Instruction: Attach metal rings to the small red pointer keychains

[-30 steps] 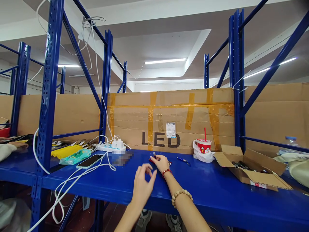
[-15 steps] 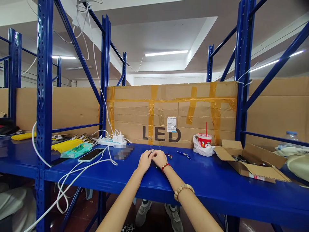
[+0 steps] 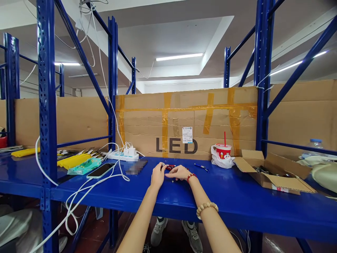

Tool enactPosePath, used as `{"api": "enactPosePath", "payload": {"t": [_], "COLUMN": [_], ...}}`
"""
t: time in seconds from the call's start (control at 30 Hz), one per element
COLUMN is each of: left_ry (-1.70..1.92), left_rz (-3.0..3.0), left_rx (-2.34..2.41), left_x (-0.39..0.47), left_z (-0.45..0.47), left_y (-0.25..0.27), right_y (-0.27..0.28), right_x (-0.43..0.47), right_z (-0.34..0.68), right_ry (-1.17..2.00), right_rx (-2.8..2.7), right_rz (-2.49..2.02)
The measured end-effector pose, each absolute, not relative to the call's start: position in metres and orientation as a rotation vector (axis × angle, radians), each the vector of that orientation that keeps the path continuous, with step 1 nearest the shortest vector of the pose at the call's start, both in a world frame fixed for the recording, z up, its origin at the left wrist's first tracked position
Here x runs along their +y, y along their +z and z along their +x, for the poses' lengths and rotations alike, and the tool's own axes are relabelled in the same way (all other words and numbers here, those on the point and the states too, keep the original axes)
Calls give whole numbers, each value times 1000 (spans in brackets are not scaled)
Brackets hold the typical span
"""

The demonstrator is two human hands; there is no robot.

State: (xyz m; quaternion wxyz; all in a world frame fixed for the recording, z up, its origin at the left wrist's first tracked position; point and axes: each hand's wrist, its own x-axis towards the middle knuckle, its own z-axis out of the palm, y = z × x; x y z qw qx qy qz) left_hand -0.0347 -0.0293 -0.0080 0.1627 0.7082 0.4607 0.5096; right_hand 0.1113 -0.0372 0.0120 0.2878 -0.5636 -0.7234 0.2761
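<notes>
Item: my left hand [image 3: 158,174] and right hand [image 3: 179,172], both pinched on a small red-tipped part [image 3: 170,167] before the LED carton [image 3: 184,126], steadying it.

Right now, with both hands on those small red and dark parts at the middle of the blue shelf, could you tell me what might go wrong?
1. The small parts under the left hand and right hand look loose; a nudge could roll them across the smooth blue shelf.
2. White cables trail near the left hand; a snag might drag the phone.
3. The drink cup stands close on the right; a wide sweep could tip it.
</notes>
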Motion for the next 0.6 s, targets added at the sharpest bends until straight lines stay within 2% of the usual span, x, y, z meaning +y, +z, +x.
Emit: {"api": "enactPosePath", "payload": {"t": [0.17, 0.27, 0.6], "left_ry": [1367, 1314, 1253], "left_rz": [2038, 2042, 1986], "left_rx": [1342, 1365, 1432], "left_x": [-36, -37, -39], "left_z": [-34, -34, -33], "left_y": [-5, -5, -4], "right_y": [11, 9, 9], "right_x": [-38, -36, -34], "right_z": [125, 127, 108], "right_ry": [1021, 1048, 381], "right_rx": [-1933, -1940, -2055], "right_rz": [-1442, -1420, -1528]}}
